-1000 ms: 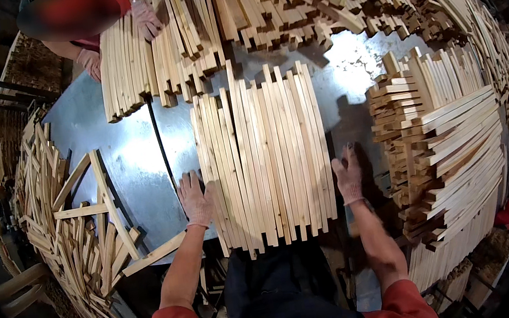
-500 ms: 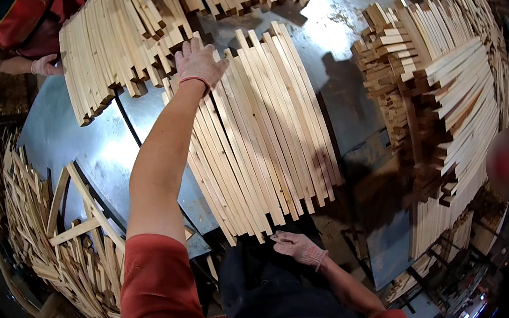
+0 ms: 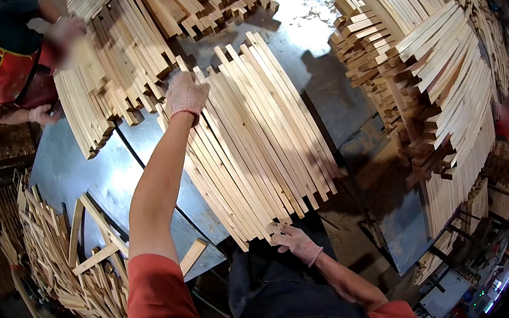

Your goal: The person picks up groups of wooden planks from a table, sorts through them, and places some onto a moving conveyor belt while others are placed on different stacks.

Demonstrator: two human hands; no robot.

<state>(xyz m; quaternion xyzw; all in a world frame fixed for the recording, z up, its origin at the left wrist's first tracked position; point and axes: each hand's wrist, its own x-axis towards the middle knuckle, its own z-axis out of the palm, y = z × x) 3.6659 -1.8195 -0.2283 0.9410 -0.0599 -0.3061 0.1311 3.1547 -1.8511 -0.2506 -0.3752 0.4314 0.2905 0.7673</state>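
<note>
A row of long, pale wooden strips (image 3: 258, 139) lies side by side in front of me, with uneven ends. My gloved left hand (image 3: 188, 95) reaches to the far left end of this row. Its fingers are curled down over the end of a strip there, and the fingertips are partly hidden. At the near ends, my gloved right hand (image 3: 296, 243) has its fingers parted, with the fingertips against or just beside the strip ends. Neither hand lifts a strip clear of the row.
The row rests on a metal table (image 3: 337, 106). Stacked strips (image 3: 441, 63) stand on the right, others (image 3: 119, 61) at the far left. Loose offcuts (image 3: 80, 272) heap at the left. A co-worker in a red apron (image 3: 8, 72) stands beyond the far-left stack.
My left hand has gone from spread fingers to curled ones and drawn slightly nearer. My right hand has moved up to the near ends, its fingers opening. The co-worker leans further into view.
</note>
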